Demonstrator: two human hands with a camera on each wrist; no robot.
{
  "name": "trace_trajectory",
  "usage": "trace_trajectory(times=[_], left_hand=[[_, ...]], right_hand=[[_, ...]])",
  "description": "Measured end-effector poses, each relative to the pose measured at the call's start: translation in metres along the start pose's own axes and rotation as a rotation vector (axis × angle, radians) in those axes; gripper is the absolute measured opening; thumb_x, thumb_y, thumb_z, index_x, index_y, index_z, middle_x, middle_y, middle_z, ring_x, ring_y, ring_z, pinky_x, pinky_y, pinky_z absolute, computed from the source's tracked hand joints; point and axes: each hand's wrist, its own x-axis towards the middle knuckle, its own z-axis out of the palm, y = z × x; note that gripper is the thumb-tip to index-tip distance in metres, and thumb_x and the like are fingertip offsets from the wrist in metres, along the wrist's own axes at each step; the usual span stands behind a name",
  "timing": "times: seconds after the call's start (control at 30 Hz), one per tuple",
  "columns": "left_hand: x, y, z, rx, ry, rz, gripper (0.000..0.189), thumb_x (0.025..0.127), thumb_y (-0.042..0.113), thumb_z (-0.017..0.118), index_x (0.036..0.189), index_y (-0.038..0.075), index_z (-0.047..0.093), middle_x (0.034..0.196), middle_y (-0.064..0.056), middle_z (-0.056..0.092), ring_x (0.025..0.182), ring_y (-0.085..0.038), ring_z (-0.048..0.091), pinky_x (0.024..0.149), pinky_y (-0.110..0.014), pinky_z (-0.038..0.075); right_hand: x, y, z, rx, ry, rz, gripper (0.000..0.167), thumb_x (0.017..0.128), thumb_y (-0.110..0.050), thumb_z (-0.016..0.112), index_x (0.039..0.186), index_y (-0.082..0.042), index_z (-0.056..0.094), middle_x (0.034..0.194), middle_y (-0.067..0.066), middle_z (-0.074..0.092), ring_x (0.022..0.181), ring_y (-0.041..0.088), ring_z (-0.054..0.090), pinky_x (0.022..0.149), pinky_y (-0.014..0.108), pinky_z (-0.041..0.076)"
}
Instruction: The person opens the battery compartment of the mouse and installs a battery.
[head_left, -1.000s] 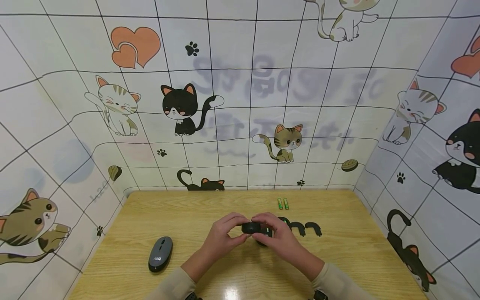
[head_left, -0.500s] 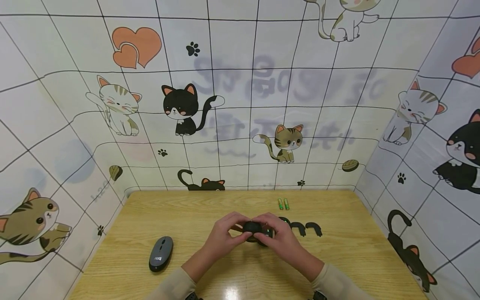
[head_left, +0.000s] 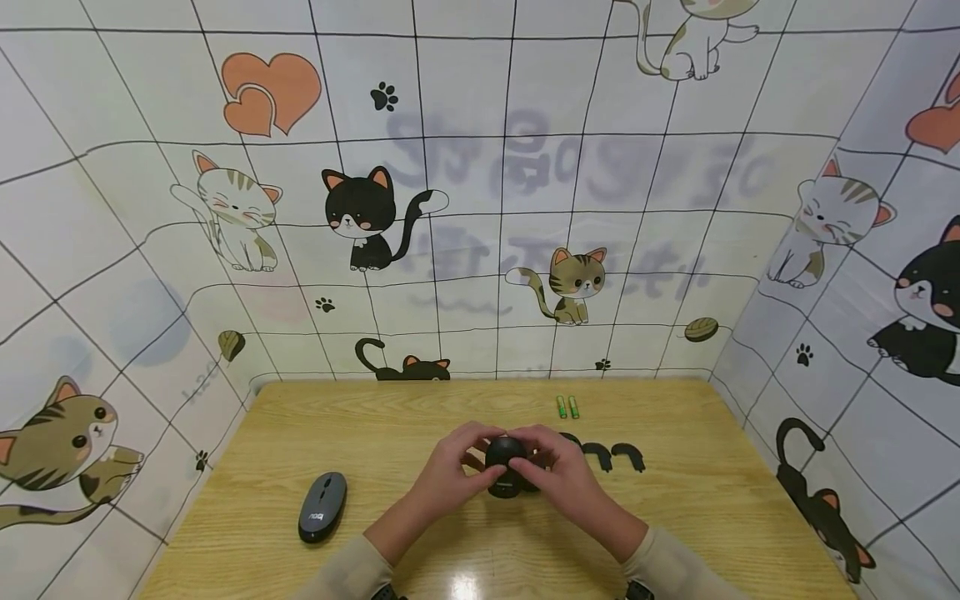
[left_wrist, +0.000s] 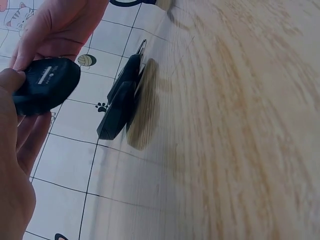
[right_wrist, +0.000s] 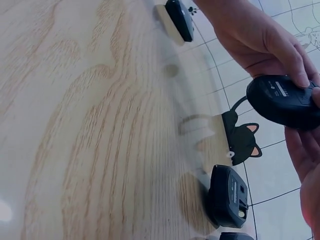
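We're watching the black mouse [head_left: 502, 452] being held aloft!
Left hand [head_left: 448, 473] and right hand [head_left: 564, 477] are both pinching it above the surface [head_left: 660, 533]; we're fearing a drop, since either grip slipping on that smooth-looking curve could be sending it down.

The counter [head_left: 352, 425] fills the lower middle of the frame, before a backdrop [head_left: 465, 208]. A mouse [head_left: 322, 507] lies on it at lower left. At lower centre, another mouse [head_left: 504, 452] sits between the left grip [head_left: 447, 468] and the right grip [head_left: 561, 471]. Two pieces [head_left: 628, 451] lie right of these; two batteries [head_left: 561, 407] lie behind, slightly left of the pieces.
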Motion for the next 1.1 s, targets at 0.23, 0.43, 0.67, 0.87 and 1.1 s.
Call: trace_trajectory(times=[0.23, 0.43, 0.67, 0.87, 1.1], left_hand=[[-0.0008, 0.0032, 0.0016, -0.066, -0.075, -0.102, 0.069, 0.096, 0.013, 0.089, 0.156, 0.022, 0.056, 0.141, -0.004, 0.063, 0.109, -0.020, 0.068, 0.079, -0.031, 0.067], [-0.0018, 0.0040, 0.0038, -0.105, -0.122, -0.174, 0.080, 0.095, 0.014, 0.091, 0.161, 0.026, 0.049, 0.149, -0.003, 0.055, 0.110, -0.019, 0.069, 0.080, -0.032, 0.067], [-0.0033, 0.0040, 0.0061, -0.194, -0.131, -0.232, 0.084, 0.094, 0.009, 0.091, 0.162, 0.030, 0.047, 0.157, -0.003, 0.049, 0.112, -0.020, 0.069, 0.084, -0.035, 0.068], [-0.0038, 0.0064, 0.0064, -0.251, -0.107, -0.280, 0.080, 0.094, 0.010, 0.091, 0.160, 0.033, 0.051, 0.156, -0.003, 0.050, 0.112, -0.022, 0.072, 0.081, -0.038, 0.069], [-0.0032, 0.0052, 0.0078, -0.275, -0.083, -0.301, 0.078, 0.094, 0.012, 0.091, 0.159, 0.031, 0.053, 0.154, -0.006, 0.051, 0.111, -0.022, 0.074, 0.080, -0.039, 0.069]], right_hand=[[0.0006, -0.0009, -0.0028, 0.066, 0.005, 0.119, 0.033, 0.105, -0.019, 0.079, 0.138, -0.020, 0.074, 0.118, 0.002, 0.078, 0.109, 0.021, 0.075, 0.088, 0.034, 0.065], [0.0010, -0.0043, -0.0049, 0.106, -0.018, 0.200, 0.035, 0.107, -0.020, 0.077, 0.141, -0.016, 0.073, 0.122, 0.005, 0.078, 0.111, 0.022, 0.074, 0.090, 0.032, 0.063], [0.0021, -0.0053, -0.0043, 0.135, -0.032, 0.258, 0.035, 0.109, -0.020, 0.074, 0.143, -0.014, 0.071, 0.122, 0.010, 0.076, 0.107, 0.022, 0.073, 0.086, 0.032, 0.064], [0.0031, -0.0062, -0.0023, 0.127, -0.023, 0.259, 0.038, 0.109, -0.020, 0.074, 0.145, -0.010, 0.070, 0.122, 0.014, 0.075, 0.103, 0.023, 0.073, 0.082, 0.034, 0.065], [0.0018, -0.0085, -0.0041, 0.126, -0.052, 0.248, 0.042, 0.108, -0.018, 0.075, 0.150, -0.013, 0.067, 0.135, 0.015, 0.072, 0.111, 0.027, 0.072, 0.083, 0.034, 0.065]])
